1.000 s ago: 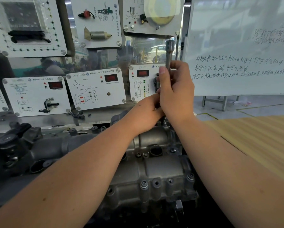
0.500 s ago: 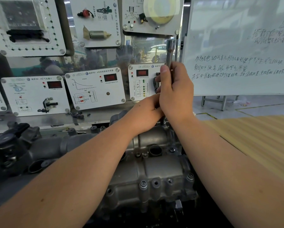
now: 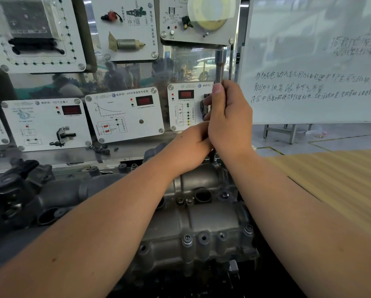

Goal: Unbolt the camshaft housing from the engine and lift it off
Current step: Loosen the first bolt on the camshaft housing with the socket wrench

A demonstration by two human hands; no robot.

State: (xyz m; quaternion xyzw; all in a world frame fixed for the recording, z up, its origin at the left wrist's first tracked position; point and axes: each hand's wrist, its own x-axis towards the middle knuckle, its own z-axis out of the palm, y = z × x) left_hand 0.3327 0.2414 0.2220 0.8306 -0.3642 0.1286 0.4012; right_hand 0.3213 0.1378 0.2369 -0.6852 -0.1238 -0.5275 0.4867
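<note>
Right hand (image 3: 230, 123) curled round an upright socket wrench (image 3: 219, 65) — thumb along its shaft, left hand (image 3: 190, 145) just below, gripping the tool's lower end (fingers mostly hidden), camshaft housing (image 3: 201, 229) bolted on the engine beneath both forearms, whiteboard (image 3: 313, 61) behind.

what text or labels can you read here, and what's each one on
Whiteboard: several lines of handwritten Chinese characters, too scrawled to quote reliably.
Middle panel: printed Chinese heading beside a round logo, too small to quote; a graph and a circuit sketch below it.
Left panel: printed heading, blurred.
Right panel: heading partly hidden by the right hand.
Upper panels: vertical Chinese print, too small.
Red displays: dark, no digits.
Housing: no readable marks.
</note>
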